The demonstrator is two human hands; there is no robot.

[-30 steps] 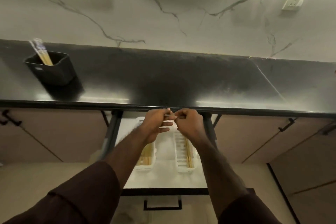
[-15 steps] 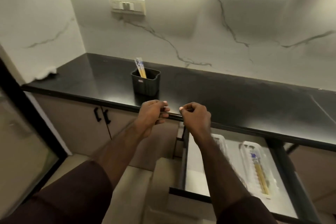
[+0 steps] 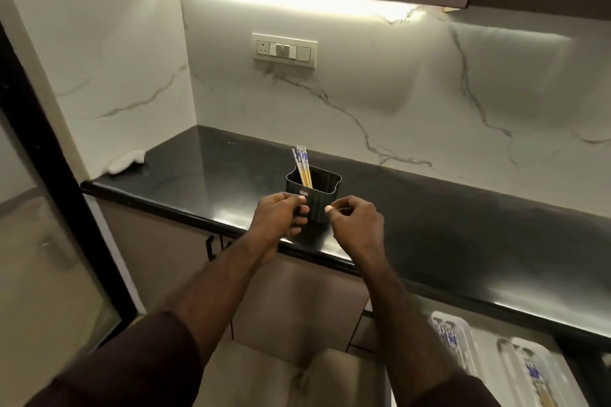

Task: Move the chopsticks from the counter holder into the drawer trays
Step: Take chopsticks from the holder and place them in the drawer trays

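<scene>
A black holder (image 3: 320,190) stands on the black counter (image 3: 429,208), with several wooden chopsticks (image 3: 302,163) with blue-patterned tops leaning in its left side. My left hand (image 3: 281,216) hovers just in front of the holder's left face, fingers curled, holding nothing. My right hand (image 3: 355,225) is at the holder's right front corner, thumb and forefinger pinched together, empty. At the lower right the open drawer holds two white trays (image 3: 469,340) (image 3: 555,370), each with chopsticks lying in it.
A white cloth (image 3: 127,160) lies at the counter's far left corner. A switch plate (image 3: 284,49) sits on the marble wall. Cabinet doors with black handles (image 3: 210,246) are below the counter. A dark door frame (image 3: 49,175) runs down the left.
My view has swung left and up from the drawer to the holder. Both hands have risen from over the drawer trays to the counter, right in front of the holder.
</scene>
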